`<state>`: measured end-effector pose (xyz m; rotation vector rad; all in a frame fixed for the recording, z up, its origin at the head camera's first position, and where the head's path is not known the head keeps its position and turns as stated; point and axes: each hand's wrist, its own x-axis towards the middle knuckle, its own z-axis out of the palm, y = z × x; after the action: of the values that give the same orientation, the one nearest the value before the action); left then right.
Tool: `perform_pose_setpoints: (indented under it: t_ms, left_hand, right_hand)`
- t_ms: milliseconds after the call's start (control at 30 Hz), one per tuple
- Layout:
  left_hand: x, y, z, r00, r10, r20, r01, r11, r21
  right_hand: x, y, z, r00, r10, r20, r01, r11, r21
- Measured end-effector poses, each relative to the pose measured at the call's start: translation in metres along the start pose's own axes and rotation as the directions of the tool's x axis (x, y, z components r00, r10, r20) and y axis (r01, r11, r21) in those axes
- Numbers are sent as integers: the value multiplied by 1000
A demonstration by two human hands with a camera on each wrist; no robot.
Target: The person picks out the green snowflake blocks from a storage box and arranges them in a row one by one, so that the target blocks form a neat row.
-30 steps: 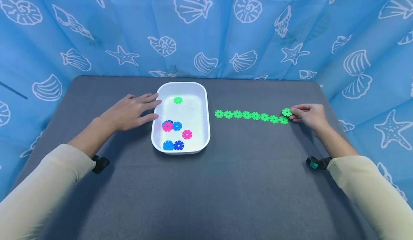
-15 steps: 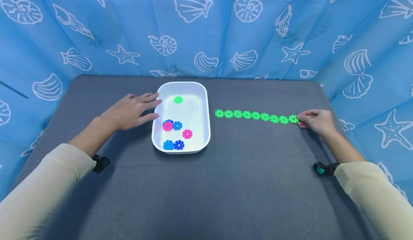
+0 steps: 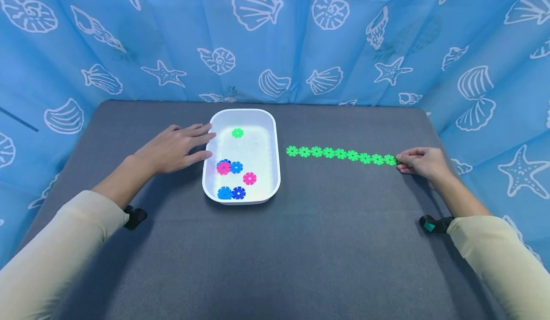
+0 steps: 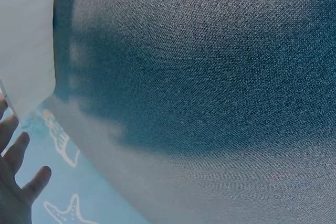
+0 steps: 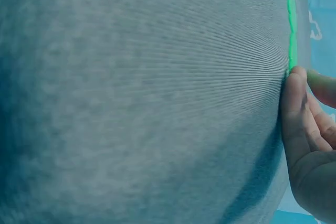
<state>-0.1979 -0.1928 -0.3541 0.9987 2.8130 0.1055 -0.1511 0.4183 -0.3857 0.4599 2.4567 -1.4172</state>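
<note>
A row of green notched plastic discs [image 3: 328, 153] lies edge to edge on the table, running right from the tray. At its right end my right hand [image 3: 423, 162] pinches the edge of the last green disc [image 3: 389, 160] between thumb and fingers. The right wrist view shows the row edge-on as a thin green strip [image 5: 292, 24] meeting the fingertips. My left hand [image 3: 169, 150], fingers spread and fairly straight, touches the left rim of a white tray [image 3: 277, 167]. Inside the tray lie one green disc [image 3: 237, 133], two pink discs [image 3: 249, 178] and several blue discs [image 3: 238, 193].
The grey cloth-covered table [image 3: 309, 253] extends in front of the tray and the row. Behind it and at both sides hangs a blue curtain [image 3: 296, 38] with white shell and starfish prints. Black straps with small devices [image 3: 434, 224] sit on the wrists.
My right hand has lowered the held green disc from above the row's end to flat beside it, moving slightly right and nearer. The left hand and tray have stayed put.
</note>
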Motion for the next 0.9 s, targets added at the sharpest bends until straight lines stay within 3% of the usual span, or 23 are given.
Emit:
perform_pose_setpoints:
  t_ms: [233, 500, 733, 900]
  left_hand:
    - [1, 1, -1, 1000, 1, 2, -1, 1000, 3]
    - [1, 2, -1, 1000, -5, 2, 5, 1000, 2]
    - [0, 3, -2, 1000, -7, 1, 7, 1000, 1]
    - [-1, 1, -1, 1000, -8, 4, 8, 1000, 6]
  right_hand:
    - [3, -21, -5, 999, 1, 39, -3, 999, 49]
    - [5, -75, 3, 995, -59, 75, 53, 996, 74]
    - [9, -130, 24, 979, -159, 131, 146, 984, 98]
    - [14, -164, 58, 968, -185, 172, 165, 978, 124]
